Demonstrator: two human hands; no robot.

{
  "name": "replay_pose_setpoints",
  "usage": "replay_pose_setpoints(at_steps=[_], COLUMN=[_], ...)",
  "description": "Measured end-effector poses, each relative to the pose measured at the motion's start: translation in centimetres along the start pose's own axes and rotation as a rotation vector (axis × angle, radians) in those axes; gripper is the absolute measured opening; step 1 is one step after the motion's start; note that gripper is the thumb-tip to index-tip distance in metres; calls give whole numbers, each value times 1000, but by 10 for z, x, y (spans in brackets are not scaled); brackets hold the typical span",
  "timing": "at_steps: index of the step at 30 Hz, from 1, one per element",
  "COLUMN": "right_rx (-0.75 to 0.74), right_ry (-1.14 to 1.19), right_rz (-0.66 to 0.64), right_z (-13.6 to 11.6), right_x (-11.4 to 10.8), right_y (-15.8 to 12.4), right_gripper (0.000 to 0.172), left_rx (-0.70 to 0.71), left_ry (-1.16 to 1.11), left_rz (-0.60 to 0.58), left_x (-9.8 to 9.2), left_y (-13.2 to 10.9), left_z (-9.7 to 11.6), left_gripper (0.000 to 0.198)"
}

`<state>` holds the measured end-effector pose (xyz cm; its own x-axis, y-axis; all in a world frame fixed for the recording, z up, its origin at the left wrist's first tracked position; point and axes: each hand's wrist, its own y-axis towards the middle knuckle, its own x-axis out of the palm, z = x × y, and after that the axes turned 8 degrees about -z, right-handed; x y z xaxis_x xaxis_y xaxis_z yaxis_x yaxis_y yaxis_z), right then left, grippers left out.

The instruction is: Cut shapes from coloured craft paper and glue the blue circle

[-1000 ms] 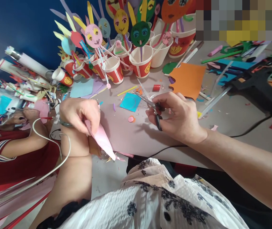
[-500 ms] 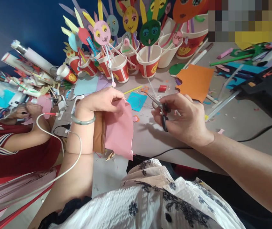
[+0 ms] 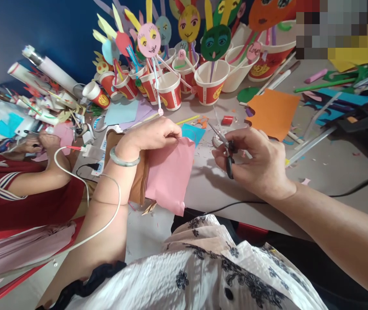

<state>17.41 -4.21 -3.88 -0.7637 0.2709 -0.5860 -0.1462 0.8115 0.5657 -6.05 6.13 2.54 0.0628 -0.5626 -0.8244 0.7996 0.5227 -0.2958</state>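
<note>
My left hand (image 3: 159, 134) is closed on the upper edge of a sheet of pink paper (image 3: 171, 176), which hangs down toward the table's front edge. Beneath that wrist lies a brown pouch (image 3: 138, 181), partly covered by the paper and my arm. My right hand (image 3: 258, 159) grips a pair of scissors (image 3: 225, 144) by the black handles, blades pointing up and to the left, apart from the paper. A blue paper square (image 3: 194, 134) lies just beyond the pink sheet.
Paper cups (image 3: 211, 84) with painted rabbit faces on sticks line the back. Orange paper (image 3: 272, 113) and a black glue gun (image 3: 361, 131) lie to the right. A white cable (image 3: 117, 202) crosses my left arm. A co-worker's arm (image 3: 38, 185) is at the left.
My left hand has shifted right with the pink paper, now covering more of the blue square. My right hand still holds the scissors, and the view has moved slightly.
</note>
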Motion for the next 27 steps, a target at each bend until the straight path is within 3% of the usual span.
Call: replay_pose_setpoints(at_steps=[9,19,27], right_rx=[33,64,51], right_ry=[-15,-23,-26], right_rz=[8,-9,-10], right_z=[1,0,1], right_x=[1,2,2], right_y=[-1,-4,-3], right_gripper=[16,16,16], left_rx=[18,50,35], left_ry=[60,-7,-8], left_rz=[-29,-75,-88], left_x=[-2,-3,-4], left_y=[-2,-3,-3], left_z=[2,-2,1], left_gripper=[26,9,9])
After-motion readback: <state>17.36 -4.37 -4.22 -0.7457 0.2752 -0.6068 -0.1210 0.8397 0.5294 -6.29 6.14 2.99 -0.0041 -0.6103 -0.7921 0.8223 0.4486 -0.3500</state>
